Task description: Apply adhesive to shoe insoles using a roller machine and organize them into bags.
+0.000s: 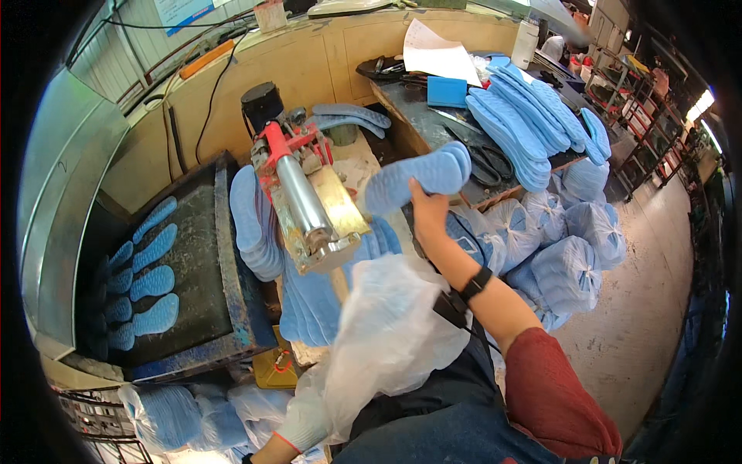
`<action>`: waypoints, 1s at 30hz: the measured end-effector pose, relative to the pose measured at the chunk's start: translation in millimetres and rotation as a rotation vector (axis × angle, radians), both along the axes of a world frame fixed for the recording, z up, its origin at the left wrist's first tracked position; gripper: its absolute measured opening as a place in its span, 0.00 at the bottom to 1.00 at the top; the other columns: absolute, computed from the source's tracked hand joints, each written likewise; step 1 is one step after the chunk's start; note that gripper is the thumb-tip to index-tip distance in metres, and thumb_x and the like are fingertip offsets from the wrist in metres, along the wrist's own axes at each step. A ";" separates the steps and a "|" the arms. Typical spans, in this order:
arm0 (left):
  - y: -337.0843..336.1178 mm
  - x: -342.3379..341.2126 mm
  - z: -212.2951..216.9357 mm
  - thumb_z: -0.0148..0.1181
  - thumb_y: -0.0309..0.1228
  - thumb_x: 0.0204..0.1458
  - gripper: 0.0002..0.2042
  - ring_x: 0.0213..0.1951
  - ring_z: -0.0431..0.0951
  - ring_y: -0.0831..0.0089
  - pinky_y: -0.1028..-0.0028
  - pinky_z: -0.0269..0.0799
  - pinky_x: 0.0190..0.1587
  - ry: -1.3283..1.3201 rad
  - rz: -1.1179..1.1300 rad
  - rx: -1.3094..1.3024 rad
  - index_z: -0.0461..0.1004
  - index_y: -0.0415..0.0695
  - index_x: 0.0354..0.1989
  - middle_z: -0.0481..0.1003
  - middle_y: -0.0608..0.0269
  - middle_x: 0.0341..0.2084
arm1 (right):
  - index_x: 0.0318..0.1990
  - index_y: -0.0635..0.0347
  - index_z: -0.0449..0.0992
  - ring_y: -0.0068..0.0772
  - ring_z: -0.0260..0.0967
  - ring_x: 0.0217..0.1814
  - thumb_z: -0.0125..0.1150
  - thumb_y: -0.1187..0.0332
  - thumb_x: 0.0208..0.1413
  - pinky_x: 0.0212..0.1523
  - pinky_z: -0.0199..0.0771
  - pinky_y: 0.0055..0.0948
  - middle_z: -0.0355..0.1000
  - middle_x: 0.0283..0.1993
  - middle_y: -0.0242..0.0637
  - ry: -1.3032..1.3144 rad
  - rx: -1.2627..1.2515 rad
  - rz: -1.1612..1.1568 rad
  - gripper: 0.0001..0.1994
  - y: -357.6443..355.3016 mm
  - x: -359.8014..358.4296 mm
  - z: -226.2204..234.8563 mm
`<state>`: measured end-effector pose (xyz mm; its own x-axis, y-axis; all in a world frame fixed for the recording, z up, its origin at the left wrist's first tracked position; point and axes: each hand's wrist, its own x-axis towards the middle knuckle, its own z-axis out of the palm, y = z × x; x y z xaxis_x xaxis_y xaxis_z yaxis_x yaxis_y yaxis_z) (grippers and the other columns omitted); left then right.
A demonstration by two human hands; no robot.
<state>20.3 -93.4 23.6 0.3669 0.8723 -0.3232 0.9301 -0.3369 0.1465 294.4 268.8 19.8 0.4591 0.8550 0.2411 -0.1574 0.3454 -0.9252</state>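
Note:
My bare right hand [427, 213] grips a couple of pale blue insoles [398, 182], stacked together, above the workbench. The thumb lies on their upper face. In a whitish knitted glove, my left hand [306, 424] is at the lower middle, against a translucent white plastic bag [394, 313]. The bag covers its fingers, so their grip is hidden. Just beyond the bag, more blue insoles [305, 305] lie in overlapping rows on the bench. A machine with a red frame and a metal cylinder [303, 197] stands over them.
To the left, several insoles [156, 282] lie on a dark conveyor bed [197, 271]. At the back right, a dark table [410, 104] bears stacked insoles [514, 127], scissors [487, 158] and papers. Filled plastic bags [568, 271] sit on the right; others [166, 414] are at lower left.

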 end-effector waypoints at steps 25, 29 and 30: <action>31.9 27.4 81.3 0.54 0.38 0.49 0.19 0.35 0.76 0.58 0.64 0.72 0.31 -0.220 0.047 -0.182 0.70 0.48 0.50 0.74 0.56 0.39 | 0.56 0.63 0.64 0.32 0.63 0.54 0.59 0.54 0.53 0.54 0.64 0.31 0.65 0.53 0.42 -0.258 -0.122 1.158 0.28 -105.4 48.8 17.6; 43.8 64.7 92.8 0.56 0.38 0.48 0.17 0.36 0.77 0.62 0.65 0.72 0.33 -0.429 -0.116 -0.115 0.72 0.48 0.47 0.76 0.60 0.37 | 0.65 0.61 0.53 0.43 0.48 0.67 0.66 0.55 0.47 0.67 0.46 0.38 0.51 0.67 0.46 -0.532 0.005 1.374 0.41 -219.5 82.5 38.9; 63.5 79.1 85.6 0.57 0.37 0.46 0.15 0.36 0.78 0.65 0.66 0.73 0.34 -0.610 -0.229 0.020 0.74 0.47 0.43 0.77 0.65 0.35 | 0.63 0.63 0.56 0.43 0.51 0.67 0.63 0.57 0.50 0.67 0.46 0.38 0.55 0.65 0.47 -0.508 -0.152 1.438 0.36 -238.1 80.8 35.2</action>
